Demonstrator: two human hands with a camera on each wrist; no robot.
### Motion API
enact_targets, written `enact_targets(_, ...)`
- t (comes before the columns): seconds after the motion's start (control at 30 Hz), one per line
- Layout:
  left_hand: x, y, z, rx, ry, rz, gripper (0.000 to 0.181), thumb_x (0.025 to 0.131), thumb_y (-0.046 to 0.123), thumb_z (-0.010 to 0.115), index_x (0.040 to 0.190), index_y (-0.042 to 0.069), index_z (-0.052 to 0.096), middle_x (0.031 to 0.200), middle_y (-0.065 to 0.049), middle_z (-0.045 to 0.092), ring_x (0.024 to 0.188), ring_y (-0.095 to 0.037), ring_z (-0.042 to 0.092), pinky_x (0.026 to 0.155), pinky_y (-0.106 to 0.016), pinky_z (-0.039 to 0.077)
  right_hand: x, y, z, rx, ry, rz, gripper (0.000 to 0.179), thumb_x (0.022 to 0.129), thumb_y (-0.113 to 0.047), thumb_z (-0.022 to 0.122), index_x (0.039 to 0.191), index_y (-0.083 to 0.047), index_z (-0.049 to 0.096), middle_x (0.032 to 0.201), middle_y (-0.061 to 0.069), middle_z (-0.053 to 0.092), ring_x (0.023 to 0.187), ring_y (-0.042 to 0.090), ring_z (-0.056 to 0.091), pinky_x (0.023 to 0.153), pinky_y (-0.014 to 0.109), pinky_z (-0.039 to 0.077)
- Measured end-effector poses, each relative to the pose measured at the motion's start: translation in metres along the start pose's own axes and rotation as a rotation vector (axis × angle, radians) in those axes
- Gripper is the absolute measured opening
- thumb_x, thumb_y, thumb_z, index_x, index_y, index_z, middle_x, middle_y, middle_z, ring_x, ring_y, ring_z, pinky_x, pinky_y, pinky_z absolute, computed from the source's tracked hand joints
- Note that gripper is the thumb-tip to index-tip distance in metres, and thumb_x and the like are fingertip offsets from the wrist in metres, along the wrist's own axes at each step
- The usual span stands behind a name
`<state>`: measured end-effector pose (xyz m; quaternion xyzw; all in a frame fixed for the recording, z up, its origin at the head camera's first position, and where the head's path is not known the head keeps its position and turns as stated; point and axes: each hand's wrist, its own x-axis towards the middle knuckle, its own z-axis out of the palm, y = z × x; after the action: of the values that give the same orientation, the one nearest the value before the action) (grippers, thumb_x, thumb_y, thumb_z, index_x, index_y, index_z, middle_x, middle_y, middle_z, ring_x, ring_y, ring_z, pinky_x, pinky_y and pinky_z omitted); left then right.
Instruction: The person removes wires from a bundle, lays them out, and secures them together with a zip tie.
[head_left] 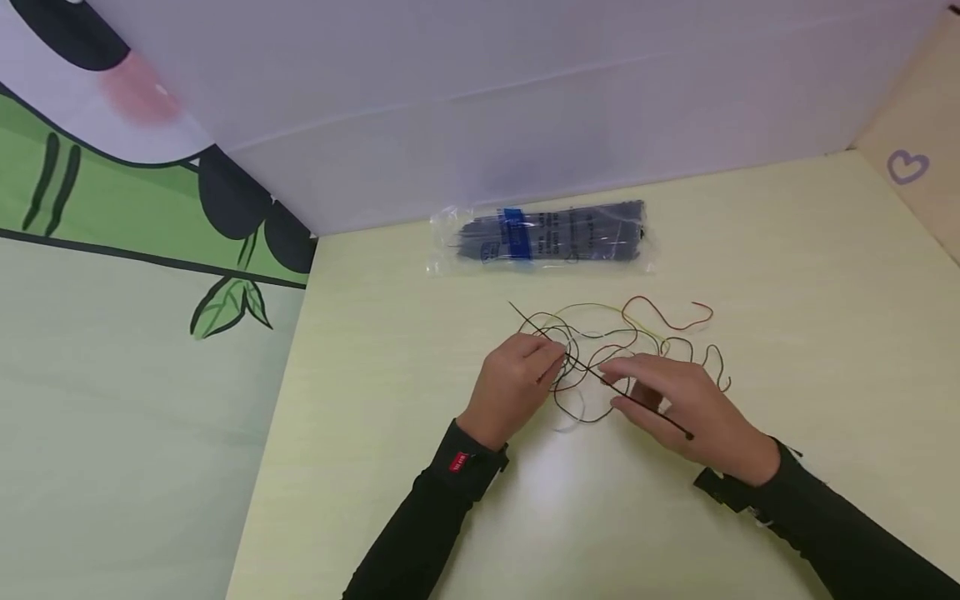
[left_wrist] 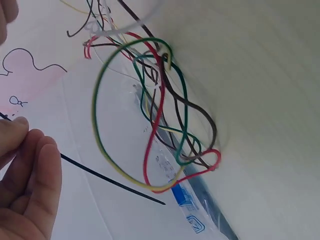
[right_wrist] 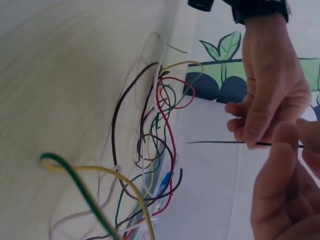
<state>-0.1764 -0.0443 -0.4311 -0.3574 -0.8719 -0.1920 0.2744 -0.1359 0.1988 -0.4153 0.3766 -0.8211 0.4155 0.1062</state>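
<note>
- While the left hand [head_left: 517,379] is raised over the table [head_left: 375,333], its thumb and fingers pinch a black cable tie [head_left: 600,377] part-way along its length
- The cable tie slants in the head view from a thin tip at upper left to its small square head at lower right, both ends sticking out past the left hand's grip
- The right hand [head_left: 708,408] sits just beside it, thumb and fingers parted, with the head end of the tie passing across the gap; whether the skin touches it, I cannot tell
- Beyond the hands lies a loose tangle of wires [left_wrist: 162,87] in red, black, white, green and yellow, its loops rising off the table; both wrist views show a gap between these and the tie
- Behind the tangle, near the back edge of the table, a clear plastic bag [head_left: 577,233] holds a bundle of dark cable ties, with a blue band [head_left: 515,233] around the bundle
- A pale panel [head_left: 540,108] stands behind the bag, and a cartoon print [head_left: 112,200] in green and black is at the left
- Dark sleeves cover both forearms
</note>
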Motion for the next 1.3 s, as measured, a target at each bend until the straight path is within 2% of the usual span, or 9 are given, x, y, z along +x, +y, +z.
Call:
enact_targets(0.1,0.001,0.004,0.0,0.012,0.005,0.042,0.009,0.088,0.01,0.07,0.095,0.013,0.074,0.087,0.003,0.071,0.085,-0.01,0.066,0.08,-0.019,0.054,0.005,0.001,0.01,-0.077,0.062,-0.163,0.034,0.087,-0.006,0.071,0.12,-0.011,0.067,0.104,-0.004,0.069,0.076,-0.001,0.06,0.065,0.011,0.046)
enact_targets(0.2,0.001,0.007,0.001,0.018,0.012,0.088,0.008,0.088,0.01,0.07,0.094,0.013,0.075,0.087,0.004,0.071,0.084,-0.009,0.066,0.08,-0.019,0.054,0.007,0.004,0.016,-0.114,0.105,-0.218,0.021,0.097,-0.017,0.061,0.114,-0.012,0.071,0.103,-0.002,0.071,0.086,0.005,0.065,0.073,0.012,0.049)
enact_targets(0.4,0.001,0.012,0.007,-0.013,-0.016,0.129,0.01,0.09,0.014,0.07,0.098,0.012,0.075,0.09,0.003,0.071,0.086,-0.01,0.066,0.083,-0.02,0.054,0.001,0.009,0.012,-0.162,0.204,-0.283,0.027,0.1,-0.024,0.056,0.11,-0.008,0.075,0.098,0.004,0.074,0.088,0.011,0.07,0.081,0.014,0.052)
enact_targets(0.53,0.0,0.005,0.012,-0.046,-0.171,-0.015,0.025,0.091,0.025,0.07,0.111,0.011,0.07,0.105,0.0,0.071,0.101,-0.013,0.065,0.089,-0.025,0.054,-0.008,0.006,-0.005,-0.039,0.248,-0.27,0.027,0.098,-0.021,0.061,0.106,-0.001,0.075,0.098,0.009,0.075,0.093,0.009,0.07,0.081,0.01,0.05)
enact_targets(0.67,-0.002,-0.019,0.014,-0.054,-0.419,-0.276,0.068,0.084,0.049,0.073,0.135,0.008,0.054,0.133,-0.007,0.059,0.127,-0.023,0.054,0.106,-0.036,0.046,-0.02,-0.008,-0.031,0.119,0.239,-0.241,0.024,0.094,-0.012,0.066,0.104,0.008,0.072,0.103,0.006,0.075,0.098,0.007,0.069,0.083,0.01,0.049)
enact_targets(0.77,-0.002,-0.034,0.015,-0.031,-0.565,-0.388,0.1,0.077,0.067,0.07,0.148,0.006,0.038,0.15,-0.014,0.043,0.141,-0.03,0.04,0.116,-0.044,0.035,-0.03,-0.019,-0.047,0.204,0.181,-0.223,0.021,0.092,-0.005,0.066,0.105,0.011,0.071,0.107,0.004,0.074,0.097,0.005,0.068,0.082,0.011,0.048)
enact_targets(1.0,0.011,-0.034,0.03,-0.045,-0.777,-0.353,0.123,0.07,0.084,0.06,0.157,0.01,0.017,0.163,-0.02,0.016,0.152,-0.038,0.016,0.122,-0.05,0.02,-0.049,-0.031,-0.067,0.066,0.049,-0.154,0.018,0.095,-0.014,0.063,0.106,-0.004,0.074,0.104,-0.003,0.072,0.095,-0.001,0.064,0.075,0.01,0.046)
enact_targets(1.13,0.017,-0.032,0.037,-0.002,-0.823,-0.336,0.124,0.069,0.081,0.064,0.158,0.011,0.014,0.163,-0.022,0.016,0.149,-0.045,0.018,0.118,-0.054,0.028,-0.053,-0.031,-0.066,0.034,-0.016,-0.174,0.019,0.092,-0.006,0.065,0.11,-0.007,0.073,0.106,-0.004,0.07,0.096,-0.001,0.062,0.075,0.01,0.046)
enact_targets(1.3,0.018,-0.034,0.041,0.03,-0.837,-0.329,0.118,0.075,0.069,0.07,0.157,0.006,0.013,0.158,-0.019,0.027,0.144,-0.041,0.03,0.112,-0.05,0.038,-0.059,-0.026,-0.062,0.009,-0.063,-0.148,0.035,0.081,0.003,0.074,0.111,-0.014,0.072,0.106,-0.008,0.068,0.093,-0.003,0.061,0.073,0.009,0.046)
